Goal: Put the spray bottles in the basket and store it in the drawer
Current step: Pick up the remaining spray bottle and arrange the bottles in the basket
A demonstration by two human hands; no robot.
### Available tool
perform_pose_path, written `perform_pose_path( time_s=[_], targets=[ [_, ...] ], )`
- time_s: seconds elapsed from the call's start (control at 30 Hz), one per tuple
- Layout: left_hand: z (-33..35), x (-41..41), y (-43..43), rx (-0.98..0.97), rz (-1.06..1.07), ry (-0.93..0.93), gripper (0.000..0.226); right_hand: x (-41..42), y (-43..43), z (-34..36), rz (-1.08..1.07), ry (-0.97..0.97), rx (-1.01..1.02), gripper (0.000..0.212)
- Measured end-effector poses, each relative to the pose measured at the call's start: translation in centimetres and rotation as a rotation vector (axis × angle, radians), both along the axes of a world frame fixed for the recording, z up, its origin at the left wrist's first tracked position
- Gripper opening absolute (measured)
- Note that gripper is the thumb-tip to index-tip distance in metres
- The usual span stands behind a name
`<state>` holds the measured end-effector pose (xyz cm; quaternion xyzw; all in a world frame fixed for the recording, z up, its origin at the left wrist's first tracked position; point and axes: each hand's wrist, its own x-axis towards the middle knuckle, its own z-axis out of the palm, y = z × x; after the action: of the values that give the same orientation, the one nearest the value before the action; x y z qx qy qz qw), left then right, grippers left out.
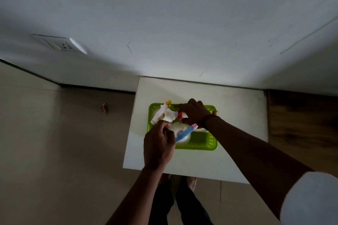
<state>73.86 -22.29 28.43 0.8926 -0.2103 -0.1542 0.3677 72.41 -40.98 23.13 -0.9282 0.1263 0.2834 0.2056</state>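
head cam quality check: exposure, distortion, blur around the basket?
Head view: dim and underexposed overall, arms and floor nearly black. The white table is the brightest patch, no glare. Wide-angle bending curves the wall edges and socket. Green basket and spray bottles read by colour but are soft; labels illegible. Left hand and right hand shade the basket's contents.

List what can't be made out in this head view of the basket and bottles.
- Drawer: none visible; the white table shows only its top.
- Red-collared bottle: the right hand covers all but its collar.
- Blue-headed bottle: the left hand hides its near side.
- Green basket: its left wall sits behind the bottles.
- Bottle labels: too small and dim.
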Motion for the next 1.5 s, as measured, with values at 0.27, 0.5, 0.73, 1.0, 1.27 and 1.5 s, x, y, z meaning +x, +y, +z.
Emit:
perform_pose_path(
  time_s=[0.27,0.5,0.73,1.0,1.27,1.5],
  targets=[
    [0.5,0.8,-1.0,-0.054,-0.012,-0.037,0.022,-6.2,-1.0,1.6,-0.504,-0.402,0.205,0.034],
    [0.9,0.5,-2.4,-0.006,-0.065,-0.045,0.016,-8.7,-1.7,2.1,-0.694,-0.356,0.209,0.029],
    [0.1,1.6,-4.9,0.217,-0.282,-0.236,0.062,-7.3,-2.9,3.1,-0.448,-0.142,0.183,0.049],
    [-0.6,4.8,-7.9,0.373,-0.339,-0.280,0.030,-7.5,-3.2,2.9,-0.404,-0.202,0.189,0.043],
    [-1.1,6.1,-7.5,0.327,-0.275,-0.214,0.034,-11.5,-2.9,2.4,-0.986,-0.396,0.312,0.033],
    [-1.3,5.9,-8.5,0.271,-0.288,-0.155,0.035,-14.3,0.0,1.2,-1.072,-0.531,0.246,0.036]
  ],
)
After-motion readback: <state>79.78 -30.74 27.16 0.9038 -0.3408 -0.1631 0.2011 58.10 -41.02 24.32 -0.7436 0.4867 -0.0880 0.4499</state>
